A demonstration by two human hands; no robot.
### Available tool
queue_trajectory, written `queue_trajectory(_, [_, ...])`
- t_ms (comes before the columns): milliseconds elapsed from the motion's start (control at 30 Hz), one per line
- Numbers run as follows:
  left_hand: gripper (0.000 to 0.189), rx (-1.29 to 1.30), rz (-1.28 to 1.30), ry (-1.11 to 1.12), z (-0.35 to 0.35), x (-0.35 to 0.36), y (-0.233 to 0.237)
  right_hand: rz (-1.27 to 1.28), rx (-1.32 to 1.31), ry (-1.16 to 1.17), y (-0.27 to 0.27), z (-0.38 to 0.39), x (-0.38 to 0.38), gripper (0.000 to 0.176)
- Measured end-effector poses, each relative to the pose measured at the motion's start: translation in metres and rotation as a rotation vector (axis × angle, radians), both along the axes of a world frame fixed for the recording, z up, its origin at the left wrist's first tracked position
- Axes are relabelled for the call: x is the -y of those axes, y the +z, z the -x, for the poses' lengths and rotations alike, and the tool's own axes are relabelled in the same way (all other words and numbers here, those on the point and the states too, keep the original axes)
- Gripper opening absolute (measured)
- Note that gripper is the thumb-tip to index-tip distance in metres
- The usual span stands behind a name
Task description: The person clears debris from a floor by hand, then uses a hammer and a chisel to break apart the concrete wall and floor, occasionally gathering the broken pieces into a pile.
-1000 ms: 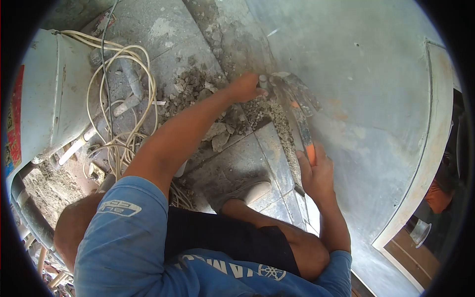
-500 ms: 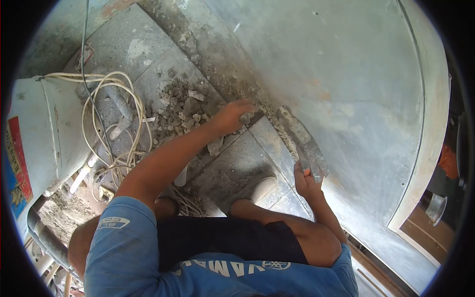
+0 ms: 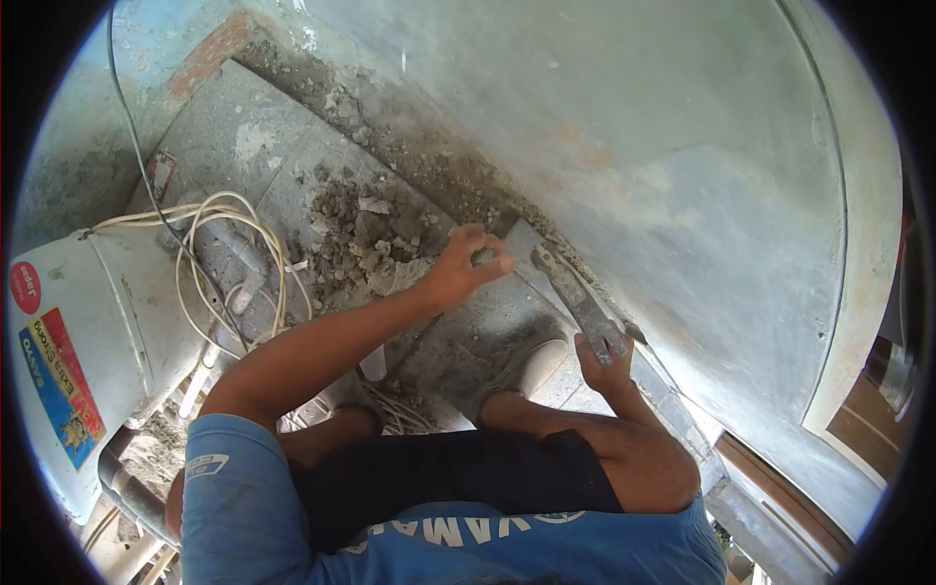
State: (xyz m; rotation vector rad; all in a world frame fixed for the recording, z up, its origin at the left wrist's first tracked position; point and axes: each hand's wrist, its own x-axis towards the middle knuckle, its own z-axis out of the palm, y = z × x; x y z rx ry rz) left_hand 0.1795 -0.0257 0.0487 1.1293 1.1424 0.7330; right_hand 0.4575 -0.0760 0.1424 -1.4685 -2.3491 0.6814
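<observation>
The dusty tool (image 3: 579,296) slants forward from the right grip (image 3: 604,365) clenched on it; left grip (image 3: 476,257) curled, contents unclear.

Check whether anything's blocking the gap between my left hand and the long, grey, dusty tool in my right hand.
Nothing visible stands between your left hand and the long, grey, dusty tool in your right hand. From this view, only dusty grey floor tile shows in the gap.
</observation>
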Motion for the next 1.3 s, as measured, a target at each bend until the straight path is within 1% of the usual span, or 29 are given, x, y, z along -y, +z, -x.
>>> queue_trajectory(33, [0.031, -0.007, -0.002, -0.013, 0.004, -0.003, -0.001, 0.032, 0.004, -0.02, -0.001, -0.001, 0.001, 0.022])
queue_trajectory(100, [0.038, 0.126, 0.229, -0.021, 0.011, -0.011, -0.001, 0.032, -0.012, -0.047, -0.003, -0.003, 0.001, 0.023])
queue_trajectory(133, [0.038, 0.117, 0.227, -0.029, 0.013, -0.01, -0.005, 0.038, -0.02, -0.063, -0.004, -0.004, 0.002, 0.024])
queue_trajectory(167, [0.039, 0.207, 0.248, 0.021, 0.014, -0.009, -0.009, 0.044, -0.027, -0.078, -0.005, -0.003, 0.003, 0.025])
queue_trajectory(200, [0.04, 0.298, 0.269, 0.07, 0.015, -0.009, -0.013, 0.076, -0.058, -0.144, -0.004, 0.0, 0.004, 0.027])
queue_trajectory(233, [0.04, 0.294, 0.269, 0.063, 0.015, -0.01, -0.011, 0.075, -0.062, -0.152, -0.006, -0.001, 0.006, 0.027])
queue_trajectory(300, [0.039, 0.424, 0.509, 0.253, 0.012, -0.016, -0.007, 0.092, -0.076, -0.141, -0.011, -0.002, 0.006, 0.028])
queue_trajectory(433, [0.039, 0.434, 0.567, 0.221, 0.004, -0.033, -0.029, 0.073, 0.022, -0.173, -0.007, 0.004, 0.007, 0.027])
queue_trajectory(500, [0.035, 0.516, 0.668, 0.226, 0.0, -0.042, -0.037, 0.024, -0.018, -0.082, -0.004, 0.004, 0.004, 0.028])
queue_trajectory(533, [0.035, 0.518, 0.668, 0.226, -0.003, -0.041, -0.041, 0.024, -0.015, -0.082, 0.001, 0.006, 0.002, 0.028])
queue_trajectory(600, [0.031, 0.571, 0.688, 0.231, -0.006, -0.041, -0.049, 0.042, 0.124, 0.039, 0.017, 0.012, -0.005, 0.03])
queue_trajectory(633, [0.031, 0.571, 0.688, 0.228, -0.007, -0.043, -0.05, 0.043, 0.126, 0.037, 0.022, 0.013, -0.008, 0.03])
queue_trajectory(700, [0.027, 0.563, 0.715, 0.231, -0.007, -0.047, -0.051, -0.008, 0.188, 0.168, 0.03, 0.017, -0.013, 0.027])
queue_trajectory(733, [0.027, 0.56, 0.721, 0.222, -0.006, -0.049, -0.048, -0.003, 0.189, 0.158, 0.032, 0.019, -0.014, 0.027])
queue_trajectory(800, [0.026, 0.6, 0.647, 0.152, -0.004, -0.056, -0.041, 0.03, 0.325, 0.248, 0.035, 0.028, -0.013, 0.023])
queue_trajectory(833, [0.026, 0.598, 0.647, 0.143, -0.005, -0.057, -0.044, 0.029, 0.327, 0.239, 0.032, 0.031, -0.01, 0.023])
queue_trajectory(900, [0.025, 0.583, 0.597, 0.161, -0.006, -0.063, -0.053, 0.01, 0.265, 0.322, 0.022, 0.038, -0.009, 0.02])
queue_trajectory(933, [0.025, 0.583, 0.592, 0.157, -0.007, -0.067, -0.051, -0.058, 0.143, 0.325, 0.025, 0.049, -0.008, 0.018])
queue_trajectory(967, [0.025, 0.553, 0.594, 0.161, -0.006, -0.069, -0.05, -0.115, 0.141, 0.367, 0.024, 0.052, -0.003, 0.018])
queue_trajectory(1033, [0.025, 0.515, 0.612, 0.16, -0.007, -0.065, -0.051, -0.088, 0.075, 0.424, 0.014, 0.052, 0.003, 0.016])
queue_trajectory(1067, [0.024, 0.511, 0.601, 0.168, -0.008, -0.066, -0.052, -0.086, 0.073, 0.42, 0.003, 0.051, 0.001, 0.016])
queue_trajectory(1133, [0.024, 0.512, 0.588, 0.174, -0.01, -0.065, -0.055, 0.031, 0.341, 0.226, -0.014, 0.049, -0.008, 0.015])
queue_trajectory(1167, [0.023, 0.532, 0.595, 0.172, -0.012, -0.065, -0.057, 0.026, 0.345, 0.228, -0.013, 0.048, -0.005, 0.015])
queue_trajectory(1233, [0.023, 0.549, 0.588, 0.177, -0.01, -0.073, -0.058, 0.123, 0.464, 0.116, -0.008, 0.052, -0.001, 0.014])
queue_trajectory(1267, [0.023, 0.56, 0.594, 0.184, -0.01, -0.071, -0.058, 0.098, 0.39, 0.185, -0.002, 0.052, 0.002, 0.012])
queue_trajectory(1300, [0.023, 0.572, 0.602, 0.192, -0.011, -0.068, -0.057, 0.108, 0.389, 0.186, 0.003, 0.052, 0.001, 0.012])
